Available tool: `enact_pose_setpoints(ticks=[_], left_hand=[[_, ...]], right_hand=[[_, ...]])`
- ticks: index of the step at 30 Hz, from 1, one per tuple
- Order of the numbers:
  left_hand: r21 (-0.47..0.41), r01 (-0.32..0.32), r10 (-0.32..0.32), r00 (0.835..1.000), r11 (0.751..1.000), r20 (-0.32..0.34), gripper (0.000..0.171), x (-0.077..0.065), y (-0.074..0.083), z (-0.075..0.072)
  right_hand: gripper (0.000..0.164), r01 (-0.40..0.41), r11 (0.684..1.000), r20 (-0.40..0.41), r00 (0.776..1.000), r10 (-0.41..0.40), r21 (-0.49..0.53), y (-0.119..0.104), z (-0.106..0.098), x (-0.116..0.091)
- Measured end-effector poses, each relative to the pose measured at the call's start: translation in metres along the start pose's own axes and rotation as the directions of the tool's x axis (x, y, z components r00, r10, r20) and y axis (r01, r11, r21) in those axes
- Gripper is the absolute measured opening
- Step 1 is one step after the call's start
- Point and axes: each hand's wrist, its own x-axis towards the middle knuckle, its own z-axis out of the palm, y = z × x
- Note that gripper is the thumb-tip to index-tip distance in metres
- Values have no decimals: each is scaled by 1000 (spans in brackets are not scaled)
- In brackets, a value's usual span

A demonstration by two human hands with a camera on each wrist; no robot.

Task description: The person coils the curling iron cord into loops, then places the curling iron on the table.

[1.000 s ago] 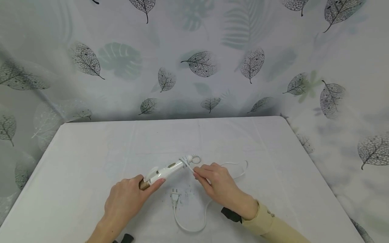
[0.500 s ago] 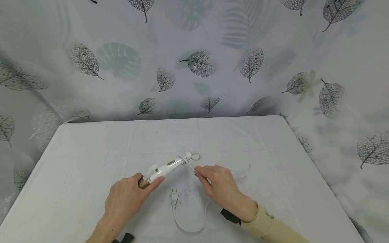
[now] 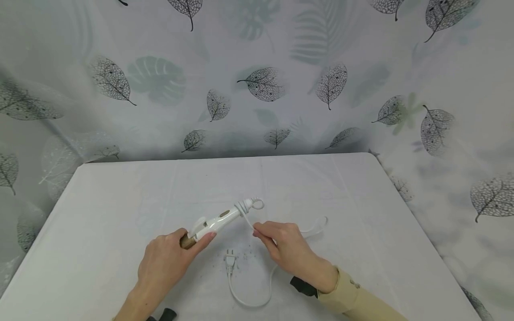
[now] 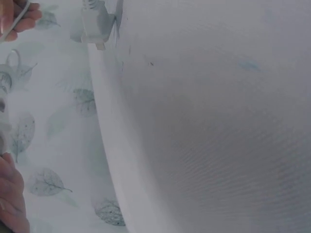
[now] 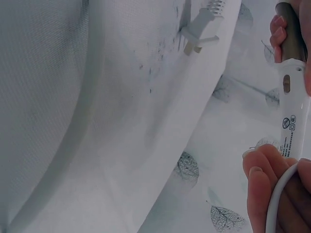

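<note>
My left hand (image 3: pixel 162 258) grips a white curling iron (image 3: pixel 220 221) around its brownish-gold barrel (image 3: pixel 187 242), the handle pointing up and to the right. Loops of the white cord (image 3: pixel 242 207) wrap the handle near its end, where a small coiled stretch sticks out. My right hand (image 3: pixel 295 249) pinches the cord between thumb and fingers, just right of the handle. In the right wrist view the cord (image 5: pixel 276 206) runs across the curled fingers, with printed marks on the handle (image 5: pixel 294 104) beyond. The two-pin plug (image 3: pixel 230 261) lies on the table between the hands.
A white-covered table (image 3: pixel 120 200) lies beneath everything. The loose cord curves from the plug toward the right hand, and another loop (image 3: pixel 321 223) shows beyond that hand. A leaf-printed curtain (image 3: pixel 241 53) hangs behind and at the sides.
The curling iron's handle end has risen slightly and shifted a little left. My right hand, still pinching the cord, has moved slightly left. The plug stays in place.
</note>
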Motion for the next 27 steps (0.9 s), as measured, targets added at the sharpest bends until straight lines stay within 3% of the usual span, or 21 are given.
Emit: enact_pose_setpoints(ticks=[5,13,20,27], left_hand=[[-13,1,-1,1000,1000,5,61,0,1,-3],[-29,-32,31,999,999,-38,58,-1,1,-4],[-64,-90,85,994,994,-67,57,-2,0,-2],[-73,-143,136,986,987,-95,56,-6,-1,1]], right_hand=[[22,-9,999,27,1000,8,40,3,4,-1],[22,-42,998,6,999,43,-48,9,8,-1],[26,-77,993,66,995,71,89,21,10,1],[26,-92,990,86,993,83,106,28,12,5]])
